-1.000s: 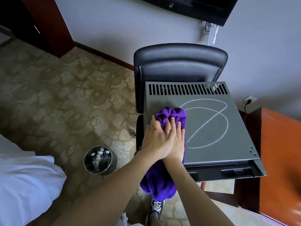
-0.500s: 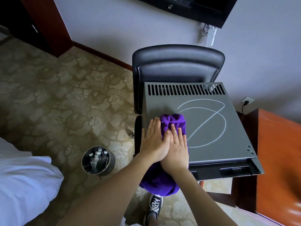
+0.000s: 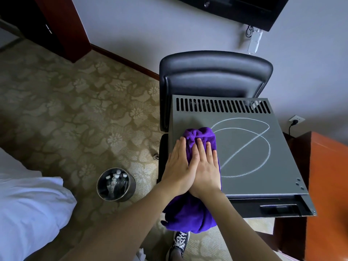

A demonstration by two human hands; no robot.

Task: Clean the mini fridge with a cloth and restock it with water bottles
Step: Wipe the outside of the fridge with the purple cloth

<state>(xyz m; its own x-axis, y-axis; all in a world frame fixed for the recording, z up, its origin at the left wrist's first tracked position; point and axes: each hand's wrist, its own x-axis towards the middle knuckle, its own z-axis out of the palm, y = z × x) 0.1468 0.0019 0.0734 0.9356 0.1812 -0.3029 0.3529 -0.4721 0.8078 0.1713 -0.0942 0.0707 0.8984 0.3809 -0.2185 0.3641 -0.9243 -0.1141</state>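
Observation:
A grey mini fridge (image 3: 252, 178) stands on a black chair, its top marked with white chalk curves (image 3: 244, 147). A purple cloth (image 3: 199, 134) lies on the left part of the top and hangs over the front edge. My left hand (image 3: 178, 166) and my right hand (image 3: 206, 166) press flat on the cloth side by side, fingers extended and overlapping slightly at the thumbs. Water bottles (image 3: 115, 180) stand in a metal bin on the floor to the left.
The black chair (image 3: 214, 76) backs onto the wall. An orange-brown cabinet (image 3: 327, 185) stands right of the fridge. The metal bin (image 3: 130, 191) sits on patterned carpet, with a white bed (image 3: 28, 204) at lower left. My sneaker (image 3: 178, 242) is under the cloth.
Both hands and the cloth have slid back toward me along the fridge top, and the fingers now lie flatter on the cloth. The chalk marks look unchanged.

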